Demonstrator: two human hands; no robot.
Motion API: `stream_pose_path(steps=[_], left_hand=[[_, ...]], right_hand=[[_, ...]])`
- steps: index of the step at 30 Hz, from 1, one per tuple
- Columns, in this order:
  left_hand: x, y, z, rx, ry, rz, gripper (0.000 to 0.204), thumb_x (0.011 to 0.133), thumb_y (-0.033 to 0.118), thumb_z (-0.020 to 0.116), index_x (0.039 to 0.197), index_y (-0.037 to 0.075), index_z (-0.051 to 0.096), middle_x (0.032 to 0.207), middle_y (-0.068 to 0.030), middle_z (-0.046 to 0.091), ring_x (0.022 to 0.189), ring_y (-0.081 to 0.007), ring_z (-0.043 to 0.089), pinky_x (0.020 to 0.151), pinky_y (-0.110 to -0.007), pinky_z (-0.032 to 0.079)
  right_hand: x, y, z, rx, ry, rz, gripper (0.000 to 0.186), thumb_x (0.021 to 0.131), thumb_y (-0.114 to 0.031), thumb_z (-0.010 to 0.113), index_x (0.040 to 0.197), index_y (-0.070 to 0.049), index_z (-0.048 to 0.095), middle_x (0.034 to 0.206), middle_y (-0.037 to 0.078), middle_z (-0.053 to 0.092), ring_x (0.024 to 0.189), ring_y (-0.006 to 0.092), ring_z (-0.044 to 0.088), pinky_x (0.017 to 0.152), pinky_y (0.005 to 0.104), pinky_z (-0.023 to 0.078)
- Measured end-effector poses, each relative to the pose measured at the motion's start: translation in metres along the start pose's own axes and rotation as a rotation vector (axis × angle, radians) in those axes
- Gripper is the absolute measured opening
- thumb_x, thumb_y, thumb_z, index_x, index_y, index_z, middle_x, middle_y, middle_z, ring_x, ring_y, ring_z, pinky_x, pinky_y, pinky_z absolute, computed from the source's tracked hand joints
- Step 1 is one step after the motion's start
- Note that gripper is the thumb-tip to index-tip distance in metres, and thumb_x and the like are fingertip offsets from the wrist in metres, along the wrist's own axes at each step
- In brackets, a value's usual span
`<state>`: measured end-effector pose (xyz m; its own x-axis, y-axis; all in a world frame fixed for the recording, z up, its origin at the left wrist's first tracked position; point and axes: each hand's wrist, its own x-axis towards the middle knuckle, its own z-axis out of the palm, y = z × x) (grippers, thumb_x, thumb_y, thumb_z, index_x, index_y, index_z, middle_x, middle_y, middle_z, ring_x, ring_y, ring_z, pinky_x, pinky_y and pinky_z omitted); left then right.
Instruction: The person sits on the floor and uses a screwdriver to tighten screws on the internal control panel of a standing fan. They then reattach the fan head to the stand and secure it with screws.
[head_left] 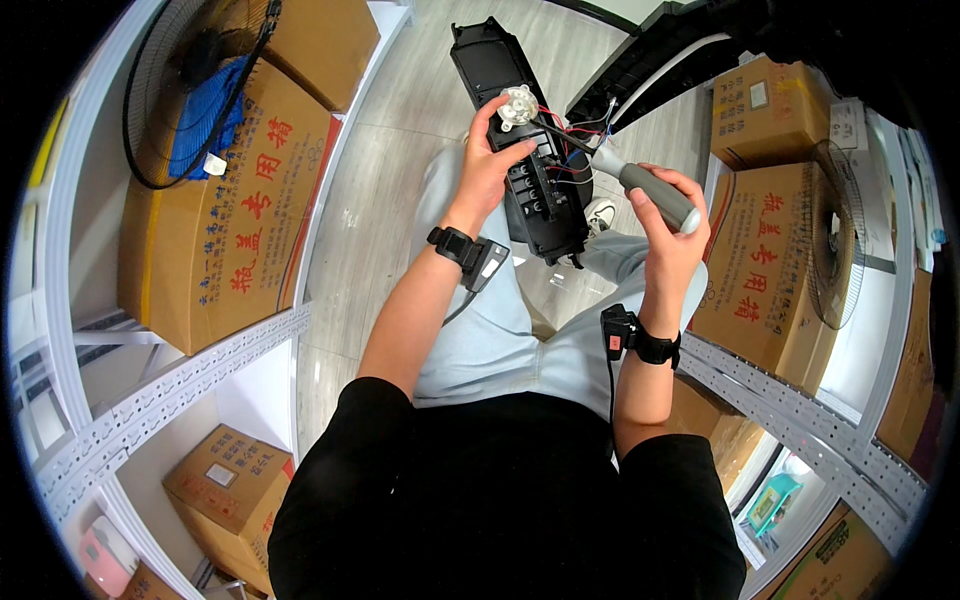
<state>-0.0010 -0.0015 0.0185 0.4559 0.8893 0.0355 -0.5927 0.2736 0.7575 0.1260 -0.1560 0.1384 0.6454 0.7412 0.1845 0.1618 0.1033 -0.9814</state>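
Steadying the clear round part (518, 106), upper centre of frame, with my left hand (490, 165): index finger at its edge, thumb spread wide below. Can't tell what my other left fingers grip. My right hand (672, 225), right of centre, is closed round the screwdriver (658, 193); its shaft reaches the clear part. Can't tell if the tip is seated. To do this well, I'd press the part flat, line the shaft up squarely with the screw hole, push before turning, and tuck the loose wires (572, 155) clear of the shaft.

Containers: black housing (495, 62), upper centre, is open, showing small black fittings and wiring. 2 large cartons, the left carton (200, 260) at upper left and the right carton (730, 230) at right, contents hidden. Small carton (225, 480), lower left, same. Teal basket (772, 505), lower right: contents unclear.
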Motion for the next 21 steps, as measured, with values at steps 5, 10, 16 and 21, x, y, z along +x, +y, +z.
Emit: stream_pose_path(steps=[5, 10, 16, 21], left_hand=[[-0.001, 0.001, 0.001, 0.099, -0.021, 0.049, 0.073, 0.072, -0.015, 0.063, 0.136, 0.01, 0.04, 0.124, -0.0076, 0.052, 0.11, -0.0155, 0.055, 0.092, -0.03, 0.048], [-0.002, -0.002, 0.0, 0.157, -0.056, 0.066, 0.071, 0.072, -0.014, 0.063, 0.136, 0.01, 0.041, 0.127, -0.0066, 0.05, 0.114, -0.0152, 0.052, 0.096, -0.029, 0.044], [-0.002, -0.005, -0.003, 0.246, -0.082, 0.119, 0.069, 0.072, -0.011, 0.064, 0.134, 0.009, 0.043, 0.128, -0.0052, 0.049, 0.117, -0.0155, 0.049, 0.1, -0.029, 0.041], [-0.003, -0.004, -0.001, 0.242, -0.088, 0.118, 0.069, 0.071, -0.01, 0.063, 0.134, 0.009, 0.043, 0.129, -0.005, 0.048, 0.118, -0.0155, 0.048, 0.1, -0.029, 0.04]], right_hand=[[-0.001, -0.007, 0.001, -0.199, 0.008, -0.104, 0.026, 0.076, -0.009, 0.077, 0.099, -0.003, 0.064, 0.095, 0.005, 0.068, 0.087, 0.0116, 0.063, 0.076, 0.0248, 0.05], [-0.003, -0.013, 0.011, -0.27, 0.018, -0.107, 0.026, 0.075, -0.011, 0.078, 0.097, -0.004, 0.065, 0.09, 0.004, 0.069, 0.083, 0.0103, 0.063, 0.074, 0.0241, 0.05], [-0.003, -0.013, 0.016, -0.323, 0.012, -0.11, 0.026, 0.075, -0.012, 0.079, 0.096, -0.004, 0.066, 0.089, 0.005, 0.069, 0.082, 0.011, 0.064, 0.073, 0.0248, 0.051], [-0.004, -0.017, 0.016, -0.33, 0.011, -0.1, 0.026, 0.075, -0.013, 0.078, 0.096, -0.004, 0.066, 0.089, 0.005, 0.069, 0.082, 0.0112, 0.064, 0.073, 0.025, 0.051]])
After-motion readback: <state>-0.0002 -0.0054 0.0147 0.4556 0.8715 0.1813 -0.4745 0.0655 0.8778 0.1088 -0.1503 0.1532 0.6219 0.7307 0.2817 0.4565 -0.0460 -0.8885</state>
